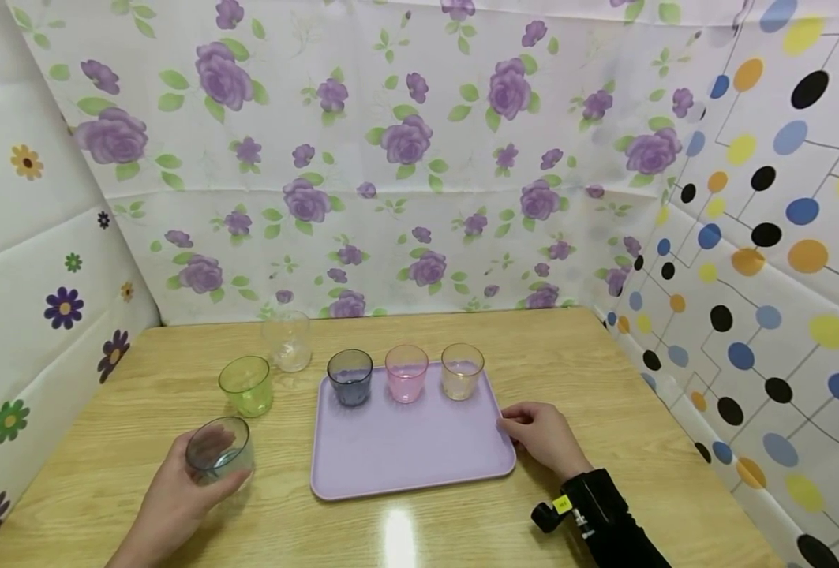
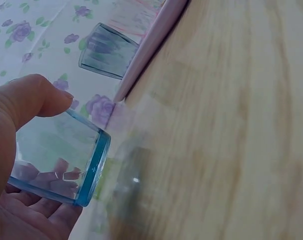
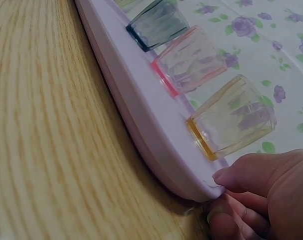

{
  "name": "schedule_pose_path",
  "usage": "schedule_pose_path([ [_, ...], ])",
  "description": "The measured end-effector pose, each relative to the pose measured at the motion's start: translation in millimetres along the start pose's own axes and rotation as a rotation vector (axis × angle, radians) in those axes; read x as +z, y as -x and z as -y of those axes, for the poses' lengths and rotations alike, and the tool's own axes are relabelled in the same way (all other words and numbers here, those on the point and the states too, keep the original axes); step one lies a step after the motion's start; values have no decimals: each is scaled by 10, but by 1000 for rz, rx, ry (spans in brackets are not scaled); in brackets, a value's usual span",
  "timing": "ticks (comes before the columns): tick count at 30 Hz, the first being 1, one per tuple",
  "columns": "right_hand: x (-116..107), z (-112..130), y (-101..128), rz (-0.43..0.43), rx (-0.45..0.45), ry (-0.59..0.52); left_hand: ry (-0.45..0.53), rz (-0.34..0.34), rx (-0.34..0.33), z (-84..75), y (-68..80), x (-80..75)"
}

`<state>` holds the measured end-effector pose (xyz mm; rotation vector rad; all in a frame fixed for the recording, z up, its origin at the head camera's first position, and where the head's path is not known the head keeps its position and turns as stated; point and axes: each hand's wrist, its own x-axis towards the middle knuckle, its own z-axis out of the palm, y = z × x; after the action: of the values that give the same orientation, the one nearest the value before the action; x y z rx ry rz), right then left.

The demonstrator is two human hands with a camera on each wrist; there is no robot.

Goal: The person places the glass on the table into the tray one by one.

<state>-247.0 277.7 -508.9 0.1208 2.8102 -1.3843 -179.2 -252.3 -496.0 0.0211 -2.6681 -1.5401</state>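
At the lower left of the head view, the left hand [image 1: 177,493] has its fingers and thumb curled round a pale blue glass [image 1: 219,450], held upright, its long axis vertical, just above or on the wooden table [image 1: 604,371]; which of the two cannot be told. The left wrist view shows the thumb over one side of the blue glass [image 2: 61,157] and the fingertips through its wall. The glass lies to the left of the lilac tray [image 1: 405,454], near its left edge but apart from it, so the tray's bare front part lies to the right of this hand.

Above the held glass stand a green glass [image 1: 246,386] and, further back, a clear glass [image 1: 287,340], both on the table off the tray. Along the tray's far edge stand a dark blue glass [image 1: 350,377], a pink glass [image 1: 406,372] and an amber glass [image 1: 462,371] in a row, apart from each other.

At the right, the right hand [image 1: 543,434] grips the tray's right rim, thumb on top and fingers curled beneath, as the right wrist view shows. A black wrist mount [image 1: 589,509] carries a small yellow tag, too small to read. No other writing is visible.
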Motion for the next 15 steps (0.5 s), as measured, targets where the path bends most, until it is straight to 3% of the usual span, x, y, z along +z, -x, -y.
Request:
schedule_pose_path([
  [9, -6, 6, 7, -4, 3, 2, 49, -40, 107, -156, -18, 106],
  [15, 0, 5, 7, -1, 1, 6, 74, -15, 118, -272, -49, 166],
])
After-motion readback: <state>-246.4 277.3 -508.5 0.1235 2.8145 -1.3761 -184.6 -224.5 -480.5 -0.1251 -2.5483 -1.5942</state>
